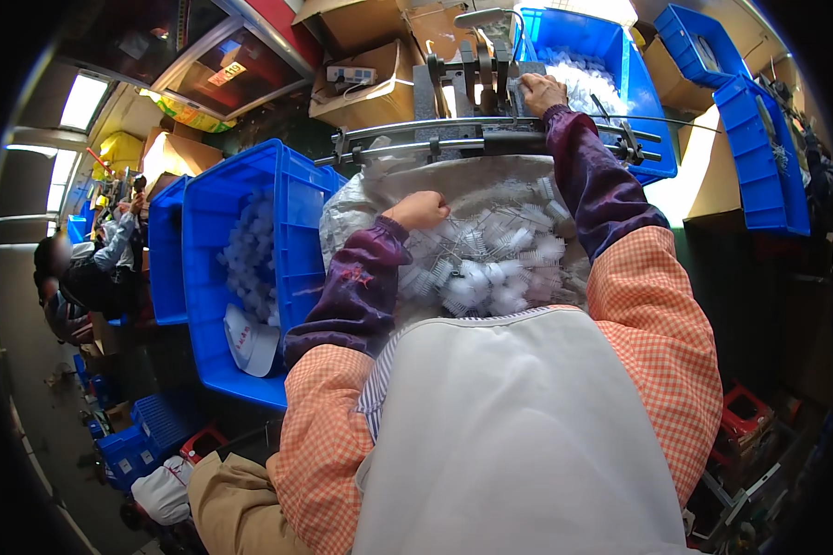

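My left hand (421,211) is closed, its fingertips at the left edge of a pile of small white-bristled brushes (490,250) with thin wire stems. What it pinches, if anything, is too small to make out. The pile lies on a greyish sheet (365,208) spread in front of me. Farther off, my right hand (541,94) has its fingers bent against the right side of a metal machine (476,79). Whatever sits in those fingers is hidden. Just beyond that hand, a blue bin (643,92) holds many white pieces (583,79).
Two horizontal metal rods (509,144) cross between me and the machine. On the left stands a blue crate (282,240) with white pieces and a white cap (250,342). Cardboard boxes (370,102) and other blue bins (758,157) surround the place. Another person (102,268) is at far left.
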`<state>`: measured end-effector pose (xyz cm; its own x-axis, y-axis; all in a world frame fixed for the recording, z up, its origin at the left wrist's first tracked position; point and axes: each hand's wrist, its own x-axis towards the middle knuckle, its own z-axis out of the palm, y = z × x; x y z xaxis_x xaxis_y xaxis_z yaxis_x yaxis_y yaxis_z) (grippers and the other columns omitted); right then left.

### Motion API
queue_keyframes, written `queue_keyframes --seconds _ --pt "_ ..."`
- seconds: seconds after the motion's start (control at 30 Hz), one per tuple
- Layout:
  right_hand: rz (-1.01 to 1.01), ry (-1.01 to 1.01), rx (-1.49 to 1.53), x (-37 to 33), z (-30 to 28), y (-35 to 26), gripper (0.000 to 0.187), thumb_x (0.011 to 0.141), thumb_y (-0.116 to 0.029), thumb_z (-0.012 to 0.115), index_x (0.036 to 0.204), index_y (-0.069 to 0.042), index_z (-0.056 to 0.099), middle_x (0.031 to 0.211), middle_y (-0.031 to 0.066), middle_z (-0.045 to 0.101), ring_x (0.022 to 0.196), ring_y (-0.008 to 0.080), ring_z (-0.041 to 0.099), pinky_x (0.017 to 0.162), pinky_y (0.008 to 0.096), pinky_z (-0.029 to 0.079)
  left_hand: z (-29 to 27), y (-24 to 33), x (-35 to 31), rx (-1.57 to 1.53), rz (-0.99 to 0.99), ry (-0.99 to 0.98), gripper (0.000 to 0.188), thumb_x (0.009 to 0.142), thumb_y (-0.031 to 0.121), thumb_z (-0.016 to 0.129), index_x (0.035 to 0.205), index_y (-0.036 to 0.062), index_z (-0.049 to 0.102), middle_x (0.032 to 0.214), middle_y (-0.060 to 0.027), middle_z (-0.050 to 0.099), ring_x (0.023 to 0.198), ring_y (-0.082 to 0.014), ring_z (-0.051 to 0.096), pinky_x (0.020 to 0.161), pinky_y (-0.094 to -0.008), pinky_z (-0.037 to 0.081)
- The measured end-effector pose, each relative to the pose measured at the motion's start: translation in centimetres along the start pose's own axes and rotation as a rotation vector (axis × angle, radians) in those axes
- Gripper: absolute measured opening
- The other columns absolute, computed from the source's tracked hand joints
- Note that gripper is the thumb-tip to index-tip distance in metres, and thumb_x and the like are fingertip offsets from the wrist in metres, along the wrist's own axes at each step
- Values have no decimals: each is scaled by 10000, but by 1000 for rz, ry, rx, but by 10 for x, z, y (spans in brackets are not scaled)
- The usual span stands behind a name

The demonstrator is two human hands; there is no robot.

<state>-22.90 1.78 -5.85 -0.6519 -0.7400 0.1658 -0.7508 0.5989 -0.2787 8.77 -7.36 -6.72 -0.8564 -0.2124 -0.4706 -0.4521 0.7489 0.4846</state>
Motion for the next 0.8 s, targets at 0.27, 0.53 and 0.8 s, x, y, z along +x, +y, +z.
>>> queue_keyframes --seconds 0.27,0.53,0.8 --pt "33 -68 35 5 1 1 282 842 -367 485 1030 -204 617 983 97 622 1069 236 490 906 404 283 1 0 0 -5 52 -24 267 792 231 517 919 25 629 897 -181 628 882 -338 587 783 -384 456" --pt "45 -113 42 9 -2 -1 284 832 -366 491 1031 -213 624 1003 57 629 1070 245 499 942 419 271 2 -1 -4 -35 36 -2 276 790 249 525 911 28 635 900 -181 628 889 -337 587 782 -385 458" --pt "175 -26 -213 -19 -22 -8 334 805 -359 494 1079 -202 605 1167 42 538 1144 259 411 972 465 227 -13 13 -30 225 -166 69 351 740 335 580 892 25 644 923 -184 626 885 -335 591 794 -387 463"
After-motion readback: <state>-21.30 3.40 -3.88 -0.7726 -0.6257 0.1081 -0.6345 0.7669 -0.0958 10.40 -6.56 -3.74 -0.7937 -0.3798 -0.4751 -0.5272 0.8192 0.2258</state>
